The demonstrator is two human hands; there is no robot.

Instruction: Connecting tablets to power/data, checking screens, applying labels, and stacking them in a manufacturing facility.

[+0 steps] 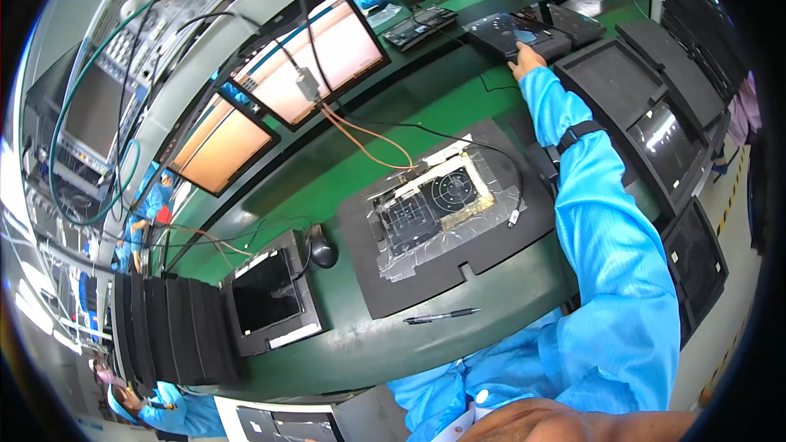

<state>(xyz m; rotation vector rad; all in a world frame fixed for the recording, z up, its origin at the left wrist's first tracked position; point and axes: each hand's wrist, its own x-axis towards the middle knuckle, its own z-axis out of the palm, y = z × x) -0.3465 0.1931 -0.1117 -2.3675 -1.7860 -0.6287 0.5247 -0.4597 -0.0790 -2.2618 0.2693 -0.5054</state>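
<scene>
My right arm, in a blue sleeve with a black wrist strap (pixel 580 134), stretches to the far right of the bench. At its end my right hand (pixel 529 60) is closed at the near edge of a glossy black panel (pixel 501 33), which lies among dark trays. How far the fingers wrap under it is hard to see. My left hand is out of view; only blue cloth shows low in the middle. Before me a black foam board (pixel 368 258) carries a taped-down black fixture (pixel 409 221) with a round target pattern. A pen (pixel 442 316) lies in front.
A mouse (pixel 322 247) and a dark-screened tablet in a foam frame (pixel 266 293) are at left, beside upright black foam trays (pixel 172 327). Two monitors (pixel 327 57) stand behind, with cables hanging over the bench. Black trays (pixel 614 74) line the right. Co-workers sit across and at left.
</scene>
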